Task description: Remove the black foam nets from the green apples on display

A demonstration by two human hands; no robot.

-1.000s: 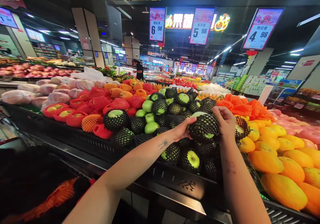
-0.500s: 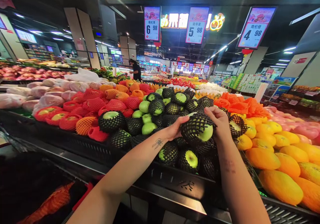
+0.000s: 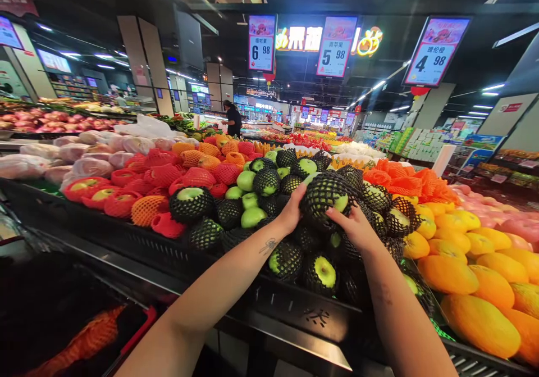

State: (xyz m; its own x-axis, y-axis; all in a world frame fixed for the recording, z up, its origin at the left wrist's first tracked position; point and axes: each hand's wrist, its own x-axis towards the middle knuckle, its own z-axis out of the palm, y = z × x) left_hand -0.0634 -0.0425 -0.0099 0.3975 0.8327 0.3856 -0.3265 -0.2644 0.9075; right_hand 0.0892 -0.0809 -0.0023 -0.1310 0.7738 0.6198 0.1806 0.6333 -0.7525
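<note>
— Two hands are on one fruit, yes?

— Yes. The left hand [image 3: 290, 211] presses its fingers against the left side of a green apple in a black foam net [image 3: 326, 194], and the right hand [image 3: 351, 225] holds it from below and from the right. Both hands are closed around it, so the apple is gripped between them, just above the top of the pile of netted green apples [image 3: 269, 197].

— How far is the work, in your opinion?

— I judge it is in the middle. The apple is lifted a little from the pile, or perhaps it only touches the fruits under it; I cannot tell this exactly. It is not yet placed anywhere. The black display crate [image 3: 303, 309] under the pile is full, and a red-rimmed basket [image 3: 126, 332] at the lower left holds something in orange net.

— Which way does the apple point?

— The net covers most of it, and bare green skin shows at its right side, so the open end of the net faces right and slightly towards the person. The apple is nearly round, so a long axis is hard to name; the sleeve seems to run roughly left to right.

— And around it?

— Red-netted fruits [image 3: 160, 177] at the left, yellow-orange melons [image 3: 471, 287] at the right.
</note>
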